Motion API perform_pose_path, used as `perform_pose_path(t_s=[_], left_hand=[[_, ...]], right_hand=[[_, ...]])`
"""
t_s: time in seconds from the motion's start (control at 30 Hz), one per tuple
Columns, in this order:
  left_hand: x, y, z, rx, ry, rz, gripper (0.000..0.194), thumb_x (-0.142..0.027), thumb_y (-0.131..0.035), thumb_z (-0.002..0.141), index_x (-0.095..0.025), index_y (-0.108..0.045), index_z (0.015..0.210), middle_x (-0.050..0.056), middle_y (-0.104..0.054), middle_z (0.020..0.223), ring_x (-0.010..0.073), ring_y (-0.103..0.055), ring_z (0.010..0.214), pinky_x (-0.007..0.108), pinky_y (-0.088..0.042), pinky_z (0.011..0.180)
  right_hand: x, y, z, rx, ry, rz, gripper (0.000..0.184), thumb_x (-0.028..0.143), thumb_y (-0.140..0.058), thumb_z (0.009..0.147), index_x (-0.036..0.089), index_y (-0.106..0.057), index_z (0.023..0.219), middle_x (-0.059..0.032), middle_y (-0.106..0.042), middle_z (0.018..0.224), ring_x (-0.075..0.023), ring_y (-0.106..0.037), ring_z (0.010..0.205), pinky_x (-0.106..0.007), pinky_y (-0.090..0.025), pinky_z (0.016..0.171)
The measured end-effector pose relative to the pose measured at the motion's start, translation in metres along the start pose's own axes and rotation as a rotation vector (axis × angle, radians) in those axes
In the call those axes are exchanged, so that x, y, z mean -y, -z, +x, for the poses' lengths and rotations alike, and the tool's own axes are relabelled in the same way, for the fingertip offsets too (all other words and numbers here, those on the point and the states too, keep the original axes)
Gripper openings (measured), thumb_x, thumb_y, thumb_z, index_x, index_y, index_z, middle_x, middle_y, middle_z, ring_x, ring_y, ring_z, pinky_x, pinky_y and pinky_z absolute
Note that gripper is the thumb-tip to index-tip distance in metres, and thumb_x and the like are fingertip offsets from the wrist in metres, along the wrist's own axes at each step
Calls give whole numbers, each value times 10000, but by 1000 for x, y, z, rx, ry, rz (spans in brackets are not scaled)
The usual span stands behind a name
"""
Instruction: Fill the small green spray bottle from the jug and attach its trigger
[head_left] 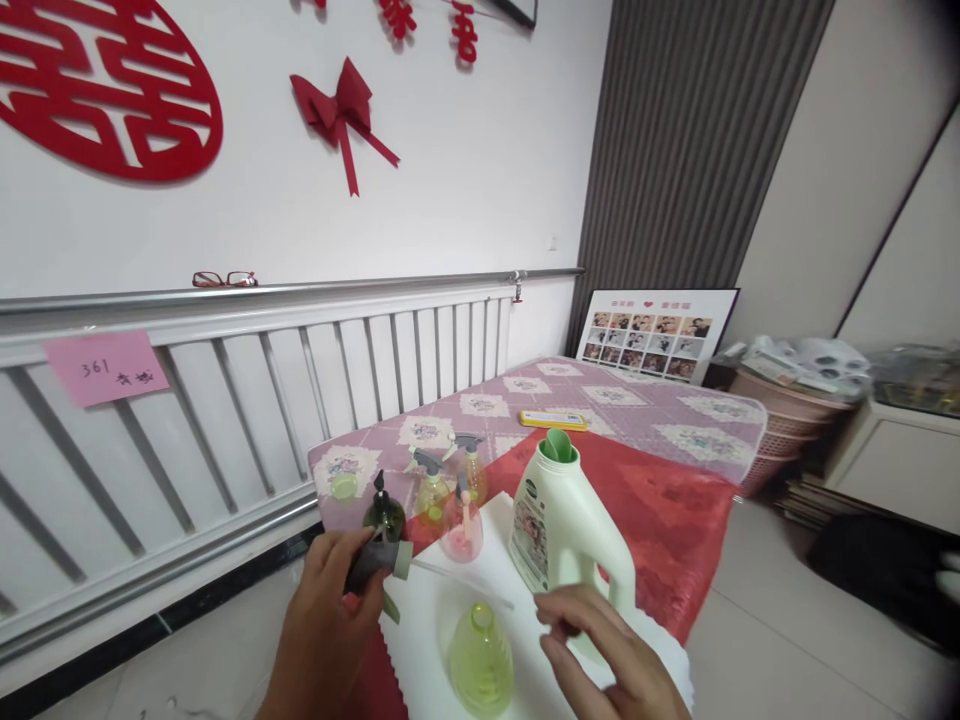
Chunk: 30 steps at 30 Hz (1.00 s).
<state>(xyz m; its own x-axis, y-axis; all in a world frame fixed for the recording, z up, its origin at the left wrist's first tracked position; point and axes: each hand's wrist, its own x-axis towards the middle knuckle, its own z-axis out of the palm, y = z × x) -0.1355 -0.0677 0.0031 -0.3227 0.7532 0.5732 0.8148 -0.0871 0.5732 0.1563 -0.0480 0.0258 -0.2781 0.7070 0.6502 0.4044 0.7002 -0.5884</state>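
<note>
Left hand (pixel 330 600): closed round gray spray head (pixel 371 565), held sideways, seemingly so its tube (pixel 465 582) clears the uncapped yellow-green bottle (pixel 481 668) on white mat (pixel 420 620) between both hands | Right hand (pixel 607 660): fingers loosely curled, parted, apparently empty, beside jug (pixel 562 520), label (pixel 534 530) unreadable | Pink note (pixel 82 370), left: "361", Chinese characters

Lower centre: bottle (pixel 481 665) translucent yellow-green; sprayer head (pixel 367 565) dark grey, collar (pixel 403 560) pale green. Right of centre: jug (pixel 571 512) pale green, cap (pixel 558 444) brighter green. Counter (pixel 504 385): lilac cover, white floral patches; cloth (pixel 667 540) red; sheet (pixel 420 630) white. Upper left: emblem (pixel 212 120), bow (pixel 334 105) red. Upper right: panel (pixel 690 150) dark grey, ribbed.
</note>
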Motion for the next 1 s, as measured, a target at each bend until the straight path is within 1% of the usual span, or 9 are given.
perform_pose_path(t_s=[0.1,0.27,0.4,0.53,0.63,0.73,0.8,0.87,1.0], left_hand=[[-29,11,11,-145,-270,123,326,-277,-563,857,-273,-565,1183,42,-618,1075,174,-659,958,313,-606,800],[-72,17,26,-165,-542,159,338,-181,-534,874,-236,-525,1207,35,-605,1010,143,-665,932,245,-587,771],[-89,14,29,-77,-622,142,363,-153,-535,849,-238,-526,1202,32,-613,992,157,-668,911,273,-605,763],[-93,9,31,-32,-692,93,378,-139,-516,853,-245,-530,1216,34,-636,993,154,-676,900,283,-610,766],[-82,5,31,-114,-552,-26,442,-239,-582,880,-261,-486,1310,89,-624,1226,206,-621,1168,378,-567,978],[-56,-7,19,-145,-100,-332,527,-360,-583,879,-257,-436,1374,123,-561,1399,264,-528,1330,504,-477,1105],[-37,-26,1,-32,199,-508,540,-416,-581,847,-249,-464,1347,122,-590,1390,284,-578,1280,536,-496,1075],[-25,-53,-24,77,303,-541,516,-398,-569,817,-209,-511,1294,136,-615,1362,298,-587,1266,559,-454,1113],[-21,-107,-75,288,350,-504,663,-250,-584,680,-168,-470,1328,161,-537,1445,310,-473,1387,550,-336,1212]], right_hand=[[29,-5,37,22,132,-53,245,244,-613,885,281,-650,1125,-42,-743,947,-158,-710,792,-261,-608,712],[51,-13,69,244,71,-155,437,248,-657,867,263,-603,1301,-102,-726,1161,-257,-694,1037,-433,-606,865],[55,-9,71,316,-10,-171,389,232,-678,847,255,-645,1234,-77,-729,1085,-222,-694,878,-393,-596,791],[52,-6,65,294,-109,-162,253,218,-712,797,243,-698,1049,-26,-719,900,-175,-637,733,-324,-557,712],[38,-6,60,212,-224,-39,205,306,-679,817,243,-700,1011,-16,-715,850,-157,-608,684,-299,-530,658],[17,-5,55,56,-376,188,297,424,-664,817,237,-686,1047,-23,-723,896,-153,-616,696,-278,-525,615],[6,-5,53,-38,-420,327,331,459,-663,822,237,-672,1068,-29,-718,928,-164,-633,761,-275,-543,643],[0,-8,51,-76,-437,413,352,479,-668,827,240,-659,1086,-32,-707,939,-177,-639,818,-281,-555,675],[-1,-24,49,-77,-447,475,361,492,-688,813,246,-660,1074,-26,-705,944,-170,-631,833,-274,-536,692]])
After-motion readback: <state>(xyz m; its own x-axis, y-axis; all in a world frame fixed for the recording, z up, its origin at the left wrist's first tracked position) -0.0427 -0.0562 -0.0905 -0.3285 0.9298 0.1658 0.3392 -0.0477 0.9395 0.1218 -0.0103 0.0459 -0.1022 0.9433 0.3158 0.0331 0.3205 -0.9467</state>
